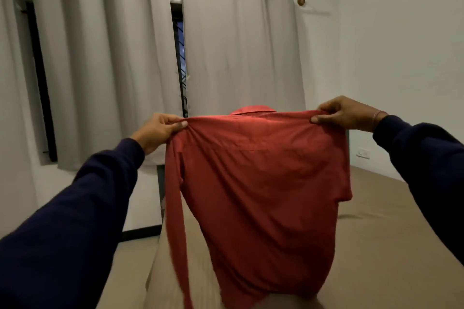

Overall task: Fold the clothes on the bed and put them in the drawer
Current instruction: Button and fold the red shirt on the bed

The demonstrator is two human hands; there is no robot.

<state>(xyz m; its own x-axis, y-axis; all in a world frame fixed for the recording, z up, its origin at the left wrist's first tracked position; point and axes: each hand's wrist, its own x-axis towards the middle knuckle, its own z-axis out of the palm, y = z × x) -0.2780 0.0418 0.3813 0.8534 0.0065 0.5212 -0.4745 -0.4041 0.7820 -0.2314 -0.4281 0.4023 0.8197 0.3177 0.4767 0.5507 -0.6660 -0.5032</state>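
Red shirt (256, 183) held up at centre frame, back side toward the camera, collar at top. Left hand (160, 130) pinches the shirt's left shoulder, fingers (175, 124) curled over the cloth, thumb pressed against it. Right hand (344, 114) pinches the right shoulder the same way. Both arms in dark blue sleeves (82, 208), stretched forward. Long sleeve hangs down the shirt's left edge. Hem hangs low over the bed (376, 246), tan sheet, lower right; contact cannot be told. Grey curtains (105, 63) fill upper left and centre, narrow gap between them.
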